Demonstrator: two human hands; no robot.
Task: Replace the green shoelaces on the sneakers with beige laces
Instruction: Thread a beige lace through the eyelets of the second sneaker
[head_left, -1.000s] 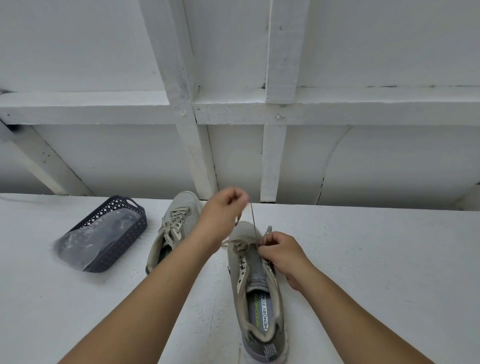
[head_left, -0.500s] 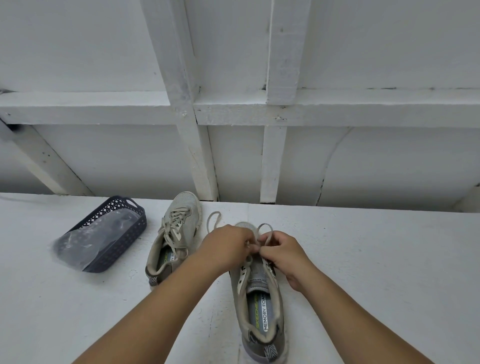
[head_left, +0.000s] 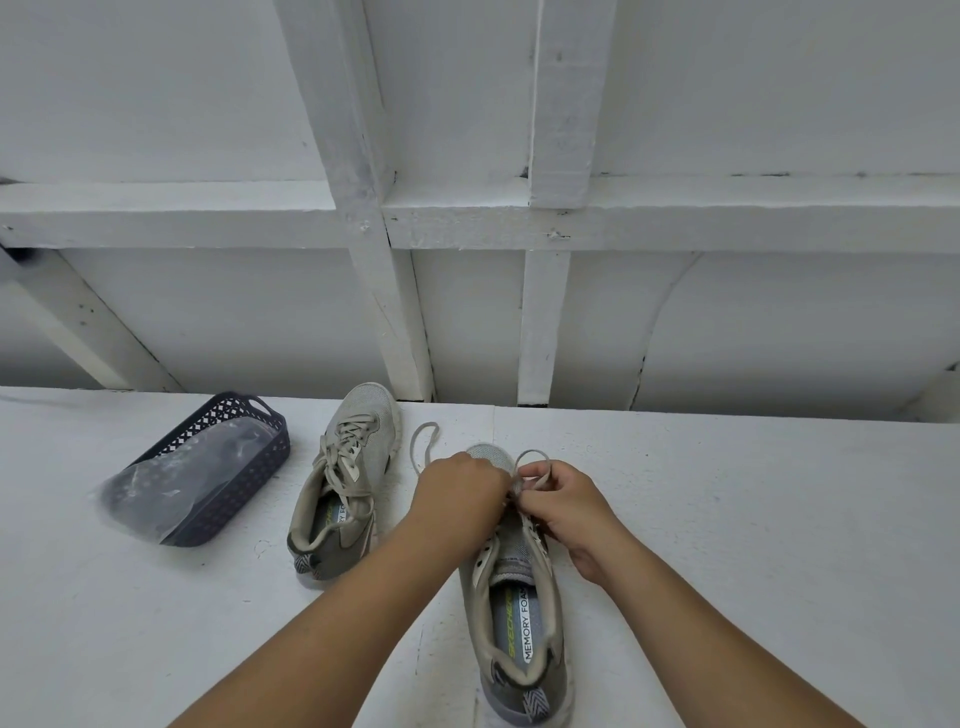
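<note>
Two grey-beige sneakers stand on the white table, toes pointing away from me. The near sneaker (head_left: 519, 613) lies between my forearms. My left hand (head_left: 460, 499) and my right hand (head_left: 563, 501) meet over its front eyelets, both pinching the beige lace (head_left: 532, 470). One loop of that lace rises above my right fingers, and another strand curls onto the table left of the toe. The eyelets under my hands are hidden. The far sneaker (head_left: 348, 478) sits to the left, laced in beige.
A dark blue perforated basket (head_left: 218, 467) holding a clear plastic bag stands at the left of the table. A white wall with wooden framing (head_left: 374, 260) rises right behind the table's far edge.
My left hand came down from above the shoe, where it held the lace taut, and joined my right hand at the eyelets. The lace now hangs slack in loops.
</note>
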